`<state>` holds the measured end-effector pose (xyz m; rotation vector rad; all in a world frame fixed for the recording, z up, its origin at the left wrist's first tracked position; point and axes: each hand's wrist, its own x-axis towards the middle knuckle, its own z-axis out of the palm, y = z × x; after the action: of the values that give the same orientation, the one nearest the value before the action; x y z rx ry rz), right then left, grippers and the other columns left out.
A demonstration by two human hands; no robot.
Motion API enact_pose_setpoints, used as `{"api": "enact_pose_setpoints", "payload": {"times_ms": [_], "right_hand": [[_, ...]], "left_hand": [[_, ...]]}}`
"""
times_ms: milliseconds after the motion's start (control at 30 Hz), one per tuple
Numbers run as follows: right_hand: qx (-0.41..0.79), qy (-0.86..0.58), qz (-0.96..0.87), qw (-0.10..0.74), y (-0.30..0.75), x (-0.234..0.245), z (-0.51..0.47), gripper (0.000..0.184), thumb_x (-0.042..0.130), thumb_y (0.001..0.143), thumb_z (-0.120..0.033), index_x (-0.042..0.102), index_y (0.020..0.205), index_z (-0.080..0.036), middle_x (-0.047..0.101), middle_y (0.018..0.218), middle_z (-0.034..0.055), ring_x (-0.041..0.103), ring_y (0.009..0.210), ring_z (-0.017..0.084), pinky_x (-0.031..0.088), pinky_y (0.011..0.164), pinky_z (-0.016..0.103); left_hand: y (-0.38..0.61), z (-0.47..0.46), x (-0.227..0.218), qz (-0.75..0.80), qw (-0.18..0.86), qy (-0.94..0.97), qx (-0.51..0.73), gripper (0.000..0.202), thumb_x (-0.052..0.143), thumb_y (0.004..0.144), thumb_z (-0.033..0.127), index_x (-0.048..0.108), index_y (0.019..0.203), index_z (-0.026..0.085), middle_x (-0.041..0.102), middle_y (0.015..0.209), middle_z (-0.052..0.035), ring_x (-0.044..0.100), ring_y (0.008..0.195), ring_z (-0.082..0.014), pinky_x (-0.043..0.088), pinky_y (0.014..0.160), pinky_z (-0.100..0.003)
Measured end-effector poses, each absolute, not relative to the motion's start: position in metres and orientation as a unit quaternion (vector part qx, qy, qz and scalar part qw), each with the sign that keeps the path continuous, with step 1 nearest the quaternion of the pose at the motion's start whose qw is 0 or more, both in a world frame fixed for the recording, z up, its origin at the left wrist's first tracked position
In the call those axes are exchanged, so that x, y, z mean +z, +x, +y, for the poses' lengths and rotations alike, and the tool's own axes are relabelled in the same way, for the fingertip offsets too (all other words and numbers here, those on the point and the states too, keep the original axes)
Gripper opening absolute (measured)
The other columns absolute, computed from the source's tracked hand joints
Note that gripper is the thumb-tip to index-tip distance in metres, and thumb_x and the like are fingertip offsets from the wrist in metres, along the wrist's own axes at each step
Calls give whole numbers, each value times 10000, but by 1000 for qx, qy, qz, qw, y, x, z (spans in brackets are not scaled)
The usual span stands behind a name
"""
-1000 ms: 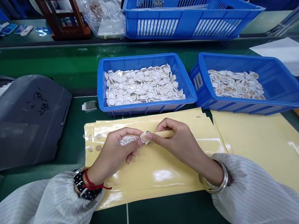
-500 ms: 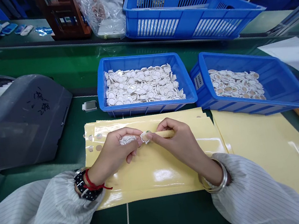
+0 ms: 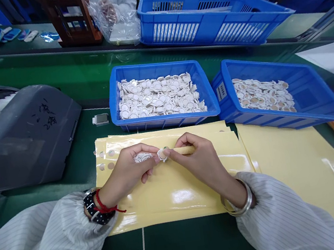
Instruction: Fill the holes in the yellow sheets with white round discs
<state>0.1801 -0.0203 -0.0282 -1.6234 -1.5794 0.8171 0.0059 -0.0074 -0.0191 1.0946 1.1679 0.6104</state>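
Ring (image 3: 161,155) faces up; left hand (image 3: 126,173) and right hand (image 3: 201,160) pinch it.

Both arms come in wearing loose white sleeves (image 3: 40,248) with fine grey pinstripes; behind the left hand (image 3: 127,175) sits a black dotted band (image 3: 91,208) and red cord (image 3: 103,206), behind the right hand (image 3: 202,164) silver bangles (image 3: 240,206).

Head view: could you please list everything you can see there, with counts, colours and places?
ring piece: one, white, pinched between both hands' fingertips
small pieces: a handful, white, in left hand
sheets: a stack, yellow, under the hands
middle bin: one, blue, holding white pieces, behind sheets
right bin: one, blue, holding white-tan pieces
crate: one, blue, far bench
cover: one, grey, left
left hand: shut, red cord at wrist
right hand: shut, bangles at wrist
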Motion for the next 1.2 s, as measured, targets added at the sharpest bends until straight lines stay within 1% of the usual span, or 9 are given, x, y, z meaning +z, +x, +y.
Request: {"api": "enact_pose_setpoints", "payload": {"times_ms": [200,300,433,500,667,833,1000,1100,1200], "right_hand": [[240,-641,-633,361,180,-27,-22,253,623,739,-400,507,682,-183,558,678,6,519,657,152,403,615,284],[302,-619,-614,386,182,-24,-20,239,581,772,-422,539,769,-186,587,756,18,542,702,155,428,647,286],[431,-572,-602,352,181,-23,-19,330,699,664,-391,610,925,-210,619,801,9,570,720,158,460,637,277],[458,-551,-605,346,179,-23,-19,302,722,645,-349,647,908,-220,636,774,3,581,711,155,469,647,275],[486,-516,-600,371,175,-24,-19,143,670,711,-326,662,790,-207,661,767,9,591,701,149,468,648,272],[480,-537,-581,379,176,-25,-20,270,596,762,-368,528,587,-173,576,613,6,533,606,141,419,551,263],[479,-530,-586,382,172,-19,-24,264,556,789,-372,547,623,-166,537,572,-11,450,507,99,371,479,235],[426,-544,-604,398,180,-12,-20,220,561,790,-350,588,668,-169,536,565,-14,438,488,96,362,468,238],[296,-592,-591,461,216,-2,-6,203,588,773,-342,605,669,-168,602,673,25,459,496,101,365,467,257]], "left_hand": [[7,-7,-18,517,660,471,276,241,678,705,341,625,837,146,498,486,43,413,395,-43,332,353,-134],[7,-7,-19,514,661,473,274,243,672,713,344,628,848,146,495,481,46,400,380,-36,324,355,-136],[6,-7,-21,499,666,483,272,236,658,730,334,623,881,157,490,469,56,402,361,-34,323,360,-141],[5,-8,-22,490,669,489,271,225,658,733,325,623,882,160,489,470,58,405,365,-36,328,362,-143],[5,-9,-21,477,670,495,279,234,670,716,348,623,830,149,486,486,47,422,396,-53,336,368,-158],[7,-10,-18,479,678,483,278,258,668,716,360,618,849,144,473,472,52,401,392,-51,323,378,-163],[7,-11,-18,475,687,473,281,266,655,729,353,614,891,147,489,489,46,399,400,-49,308,383,-162],[7,-11,-19,471,692,457,300,260,648,733,365,605,869,148,584,627,-3,405,433,-46,302,380,-163],[5,-9,-18,456,710,424,328,238,619,759,368,599,835,143,596,719,-21,374,451,-34,256,369,-155]]}}
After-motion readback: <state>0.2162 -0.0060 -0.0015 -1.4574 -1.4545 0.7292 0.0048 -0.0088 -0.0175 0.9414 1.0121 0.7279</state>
